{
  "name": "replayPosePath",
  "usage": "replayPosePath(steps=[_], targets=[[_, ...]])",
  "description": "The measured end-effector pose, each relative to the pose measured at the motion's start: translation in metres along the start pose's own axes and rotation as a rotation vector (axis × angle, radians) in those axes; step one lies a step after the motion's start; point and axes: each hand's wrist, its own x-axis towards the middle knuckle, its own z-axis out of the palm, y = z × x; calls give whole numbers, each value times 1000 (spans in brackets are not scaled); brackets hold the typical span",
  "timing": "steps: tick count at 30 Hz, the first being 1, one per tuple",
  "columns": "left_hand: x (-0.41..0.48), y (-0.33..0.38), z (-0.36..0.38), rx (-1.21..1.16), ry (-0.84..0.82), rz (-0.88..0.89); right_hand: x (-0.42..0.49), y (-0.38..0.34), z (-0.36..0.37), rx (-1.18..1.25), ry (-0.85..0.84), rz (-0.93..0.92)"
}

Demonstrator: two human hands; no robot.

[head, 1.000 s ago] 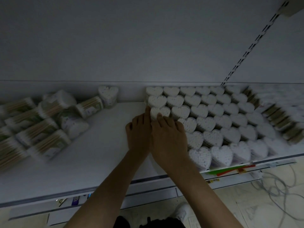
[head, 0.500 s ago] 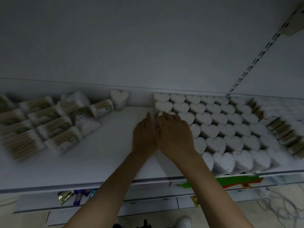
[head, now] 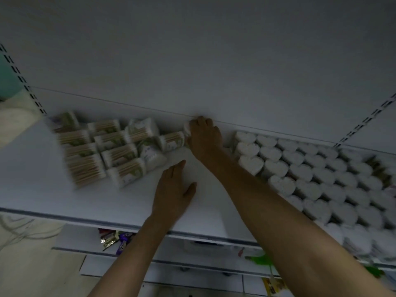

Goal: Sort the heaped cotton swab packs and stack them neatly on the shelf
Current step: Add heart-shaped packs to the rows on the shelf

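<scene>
Smooth white shelf (head: 64,194), dim light. Left: blurred heap of rectangular packs (head: 102,151), wooden sticks showing. Right: heart-shaped packs (head: 310,174), white, dimpled tops, tight rows. Lone heart pack (head: 186,127) by back wall, in right hand (head: 205,137) grip, fingers curled over it, arm outstretched. Left hand (head: 173,189) flat, fingers straight, holding nothing.

The light is dim, flat and grey-blue, brightest on the white shelf (head: 42,179) and back wall (head: 192,61). Faint, soft shadows lie beneath the forearms. Motion blur smears the rectangular swab packs (head: 102,151) at left and the heart-shaped packs (head: 321,179) toward the right edge. The right hand (head: 204,138) and the white pack (head: 186,127) it grips melt together, while the left hand (head: 173,194) looks sharper. Wide-angle distortion bends the shelf's front edge and the slotted uprights (head: 20,76).
</scene>
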Motion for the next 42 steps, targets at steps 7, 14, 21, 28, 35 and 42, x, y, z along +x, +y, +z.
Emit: replayPosePath(steps=[7, 14, 21, 28, 35, 42], targets=[[3, -1, 2, -18, 33, 21, -4, -4, -8, -30, -24, -12], [0, 5, 0, 23, -18, 105, -77, -5, -17, -102, 113, -24], [-24, 18, 6, -95, 1, 274, -175, -10, -10, 25, 291, 65], [-38, 58, 43, -63, -25, 323, -211, 8, -19, 82, 285, 231], [-27, 75, 66, -192, -97, 310, -222, 31, -12, 98, 290, 243], [-23, 75, 65, -218, -119, 229, -211, 37, -8, 122, 331, 279]])
